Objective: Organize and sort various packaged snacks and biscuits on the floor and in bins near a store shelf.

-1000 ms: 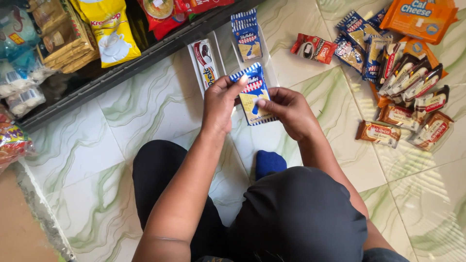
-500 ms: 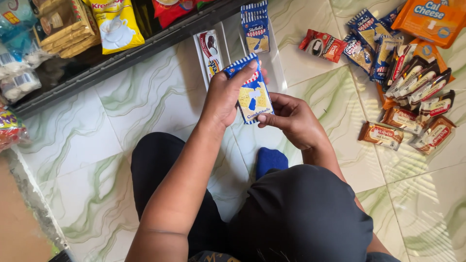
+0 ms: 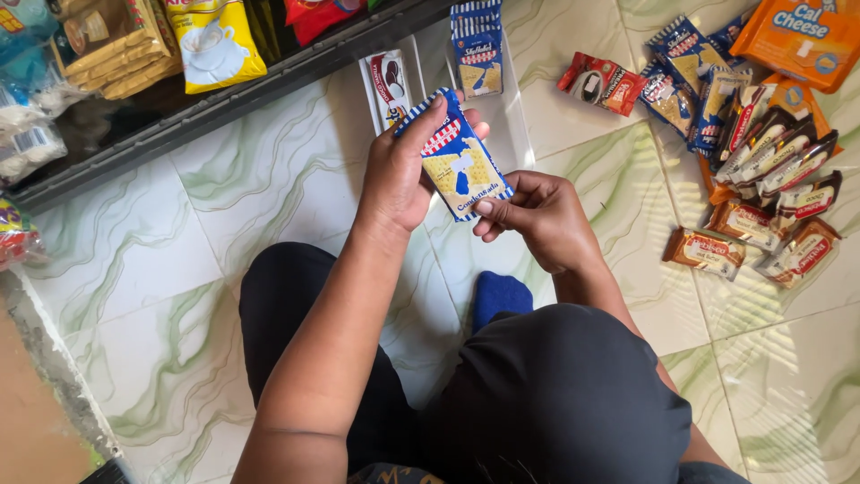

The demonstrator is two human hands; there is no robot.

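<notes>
A flat blue-and-white striped biscuit packet [image 3: 459, 159] with a yellow cracker picture is held up between both hands. My left hand [image 3: 401, 170] grips its left edge and top, thumb over the upper corner. My right hand [image 3: 536, 217] pinches its lower right corner. On the tiled floor just beyond lie a second blue striped packet [image 3: 477, 49] and a white-and-red snack packet [image 3: 388, 84], side by side on a clear plastic sheet.
A heap of several snack packets [image 3: 761, 179] lies on the floor at the right, with an orange box [image 3: 802, 36] at the top corner. A dark shelf edge [image 3: 224, 99] with yellow and brown goods runs along the upper left. My knees and a blue sock [image 3: 499, 296] sit below.
Both hands have lifted the striped packet off the floor and closer to me, and it has tilted. My right hand now pinches its lower corner.
</notes>
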